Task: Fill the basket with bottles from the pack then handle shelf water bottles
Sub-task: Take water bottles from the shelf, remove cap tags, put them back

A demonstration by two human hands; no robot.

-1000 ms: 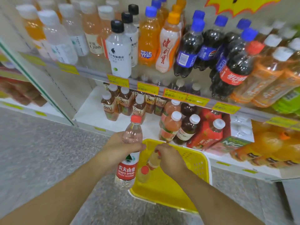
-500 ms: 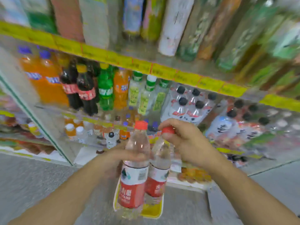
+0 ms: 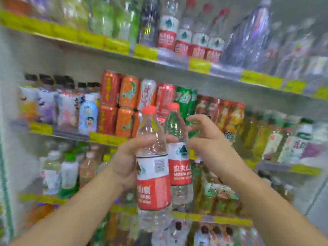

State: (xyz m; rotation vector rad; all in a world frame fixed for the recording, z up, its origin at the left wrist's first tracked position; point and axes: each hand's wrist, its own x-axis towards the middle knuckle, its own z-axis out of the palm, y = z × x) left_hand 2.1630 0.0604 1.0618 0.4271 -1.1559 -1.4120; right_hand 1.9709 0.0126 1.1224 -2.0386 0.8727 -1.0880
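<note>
Head view, heavy motion blur, shelf detail mostly smeared. Far left: white shelf upright (image 3: 5, 121), then a row of pastel bottles with dark caps (image 3: 53, 107) on the middle shelf. Next to them, stacked orange and red cans (image 3: 117, 103), two high.

Centre: left hand (image 3: 127, 162), grip closed around the near water bottle (image 3: 152, 174), fingers wrapped over the clear shoulder above the label. Bottle upright, red cap, white and red label, barcode facing us. Just right of it and slightly behind, a second water bottle (image 3: 179, 166), same red cap and label, upright, touching or nearly touching the first. Left fingertips reach across to its neck area; can't tell if they carry it.

Right hand (image 3: 207, 144) sits beside the second bottle, grip wide, fingers spread and curled, thumb near the label top. Contact unclear.

Both bottles are held in the air in front of the can shelf. Upper shelf (image 3: 177, 63) with yellow price tags carries matching red-label water bottles (image 3: 188, 39) above and right. Far right: blurred green and yellow drinks (image 3: 262, 139).
</note>
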